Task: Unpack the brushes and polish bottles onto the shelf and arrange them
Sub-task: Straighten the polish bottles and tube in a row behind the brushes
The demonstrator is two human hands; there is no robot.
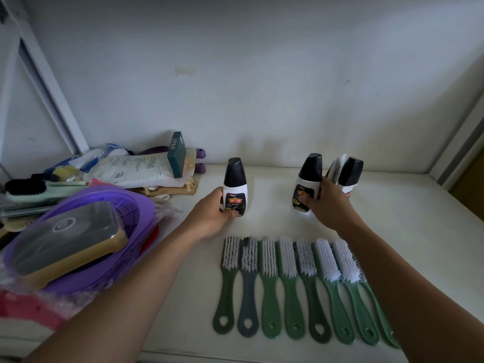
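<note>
At 9 o'clock on the shelf (406,231), a purple basket (104,213) holds a dark case (68,239). A pile of packets (136,169) at its 1 o'clock crowds the left end. The left hand (212,216) curls round the lower body of bottle 1 (235,184), which is upright. At 6 o'clock of both hands, 8 brushes (288,258) lie side by side, bristles up. The right hand (327,203) grips bottle 2 (307,182), slightly tilted. Bottle 3 (349,174) stands at its 3 o'clock, with a white packet (336,166) between them. The right forearm hides part of brush 8.
</note>
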